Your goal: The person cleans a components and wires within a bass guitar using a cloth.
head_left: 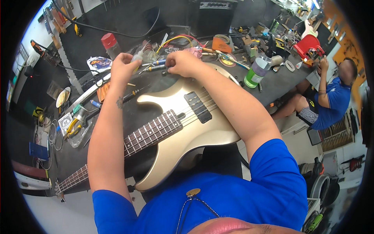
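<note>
Gripping, with the left hand (123, 68), a small pale bottle (136, 58), pinched between thumb and fingers. Bending down the fingers of the right hand (182, 64) near a small dark round piece (164, 73); cannot tell whether closed on anything. Spreading dark and wide beneath both hands, and running on toward the right: the bench (272, 93), crowded with tools and containers along the far side. Stretching across the near side, in front of the blue-shirted torso: a gold bass guitar (187, 136), with strings on, a dark pickup (198, 107) in the body and the headstock off toward the lower left. Passing partly behind the left forearm along the neck, and partly under the right forearm at the body. Standing beyond the hands, at the top of the view: a black box-shaped amplifier (212, 17). Standing to the right of the right hand: a spray bottle (254, 78) with green at the bottom. Standing just beyond the left hand: a red-capped container (111, 45). Lying to the left of the left forearm: yellow-handled pliers (74, 126). Lying between the two hands: slim tools (155, 68) with narrow shafts. Lying farther right, past the spray bottle: a small pale ring (289, 65).
</note>
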`<state>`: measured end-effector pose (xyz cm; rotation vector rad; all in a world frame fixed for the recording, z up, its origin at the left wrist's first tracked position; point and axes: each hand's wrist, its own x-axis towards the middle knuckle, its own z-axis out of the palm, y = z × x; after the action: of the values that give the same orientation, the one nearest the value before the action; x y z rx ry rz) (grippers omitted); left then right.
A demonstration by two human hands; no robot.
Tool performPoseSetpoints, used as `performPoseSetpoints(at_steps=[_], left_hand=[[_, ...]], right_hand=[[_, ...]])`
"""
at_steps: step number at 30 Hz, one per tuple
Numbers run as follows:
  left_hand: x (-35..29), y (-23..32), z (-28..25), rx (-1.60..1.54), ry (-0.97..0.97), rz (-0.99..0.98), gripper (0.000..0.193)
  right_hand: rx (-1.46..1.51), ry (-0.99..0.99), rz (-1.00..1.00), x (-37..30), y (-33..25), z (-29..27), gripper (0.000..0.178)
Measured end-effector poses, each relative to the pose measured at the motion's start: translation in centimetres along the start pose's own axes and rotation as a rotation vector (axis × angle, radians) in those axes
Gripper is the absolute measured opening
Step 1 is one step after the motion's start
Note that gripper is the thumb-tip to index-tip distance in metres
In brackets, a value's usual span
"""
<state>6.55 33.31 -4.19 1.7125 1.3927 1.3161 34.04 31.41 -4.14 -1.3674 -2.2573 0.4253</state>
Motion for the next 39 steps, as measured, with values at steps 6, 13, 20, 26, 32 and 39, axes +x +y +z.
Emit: performPoseSetpoints(at_steps=[6, 13, 20, 26, 32, 39], left_hand=[[-0.4, 0.2, 0.0, 0.055, -0.019, -0.011, 0.044], [-0.5, 0.0, 0.1, 0.054, -0.012, -0.004, 0.043], [-0.6, 1.0, 0.4, -0.019, -0.015, -0.04, 0.044], [0.1, -0.6, 0.2, 0.011, 0.022, -0.019, 0.048], [-0.2, -0.2, 1.3, 0.036, -0.002, -0.012, 0.05], [-0.4, -0.2, 0.7, 0.031, -0.042, 0.005, 0.049]], right_hand=[[-0.073, -0.018, 0.034, -0.3, -1.5, -0.5, 0.025], [-0.033, -0.221, -0.01, 0.8, 0.3, 1.2, 0.028], [0.011, -0.056, 0.096, 0.3, 0.4, -0.8, 0.031], [-0.165, 0.003, 0.126, 0.7, -0.2, 0.4, 0.031], [-0.364, -0.156, 0.085, 0.7, -1.7, 1.4, 0.032], [-0.158, 0.015, 0.073, 0.8, -1.7, 0.6, 0.028]])
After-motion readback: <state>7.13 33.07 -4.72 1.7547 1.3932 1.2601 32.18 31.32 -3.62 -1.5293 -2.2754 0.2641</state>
